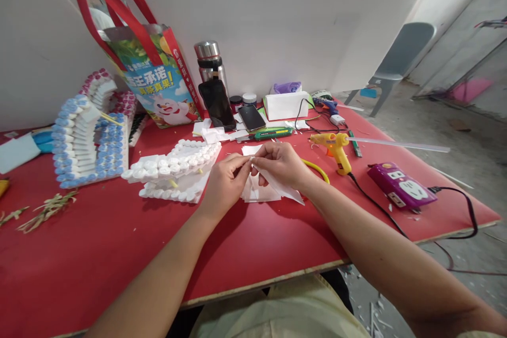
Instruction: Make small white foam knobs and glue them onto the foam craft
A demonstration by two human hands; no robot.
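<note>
My left hand [226, 182] and my right hand [279, 165] meet over the middle of the red table, fingertips pinched together on a thin strip of white paper [280, 187]. The paper's loose end trails under my right hand toward the lower right. Beneath the hands lie more white paper pieces [259, 194]. Left of my left hand stands a white model [170, 166] edged with rows of rolled white pieces. To the right of my right hand, a yellow glue gun [336, 150] rests with a long clear glue stick in its back.
A purple power strip [402, 185] with cords lies at the right. Behind are a green utility knife [269, 133], phones [251, 117], a steel flask [212, 66] and a printed bag [152, 79]. A blue-and-white model [73, 140] stands left. The table's front edge [269, 282] is near me.
</note>
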